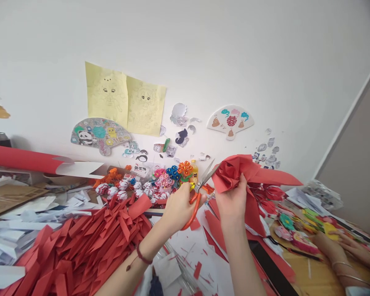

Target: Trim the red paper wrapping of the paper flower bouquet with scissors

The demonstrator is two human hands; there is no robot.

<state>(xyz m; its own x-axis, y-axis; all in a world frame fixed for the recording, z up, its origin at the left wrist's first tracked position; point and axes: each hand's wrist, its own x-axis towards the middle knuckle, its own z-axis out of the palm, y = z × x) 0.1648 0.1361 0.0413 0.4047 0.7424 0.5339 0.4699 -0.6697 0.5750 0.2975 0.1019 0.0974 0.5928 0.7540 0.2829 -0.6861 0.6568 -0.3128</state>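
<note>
My left hand (180, 205) is closed round the orange handles of a pair of scissors (206, 174). Their blades stand apart and point up toward the folded red paper flower (230, 172). That flower is gripped from below by my right hand (233, 197), its layered petals facing me and a long red strip sticking out to the right. Whether the blades touch the paper, I cannot tell. Below both hands lie white sheets (200, 250) with small red scraps. A big heap of folded red paper strips (80, 246) lies to the left of my left forearm.
White paper strips (6, 238) pile up at far left, below a red paper roll (21, 159). Wrapped lollipops (122, 191) and colourful craft flowers (172, 172) line the wall. Another person's hands (329, 242) work at right near bright craft pieces (302, 240).
</note>
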